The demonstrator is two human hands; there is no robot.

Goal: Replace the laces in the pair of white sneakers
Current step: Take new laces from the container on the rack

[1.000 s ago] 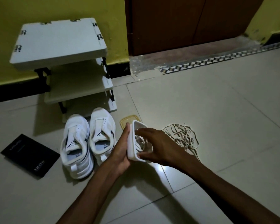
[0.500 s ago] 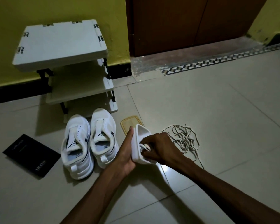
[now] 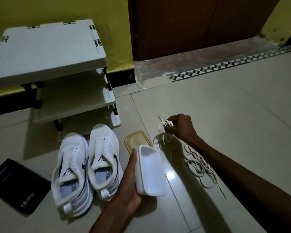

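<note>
Head camera view, looking down at a tiled floor [image 3: 233, 106]. A pair of white sneakers [image 3: 74, 148] stands side by side on the tiles, toes pointing away toward a white shoe rack [image 3: 49, 47] set against a yellow wall. To the right of the shoes, the person's right hand [image 3: 181, 128] is raised above the floor, fingers curled around a small white lace bundle [image 3: 165, 125] whose loose ends dangle below it. Beneath that forearm, a tangled pile of cream laces [image 3: 196, 163] lies on the tiles. The left hand [image 3: 129, 182] grips one side of a white plastic container [image 3: 149, 170], held tilted with its opening visible, just beside the nearer sneaker. A yellowish lid [image 3: 134, 140] lies flat just beyond the container. A black box [image 3: 15, 184] lies left of the sneakers. A brown door [image 3: 200, 22] stands behind.
</note>
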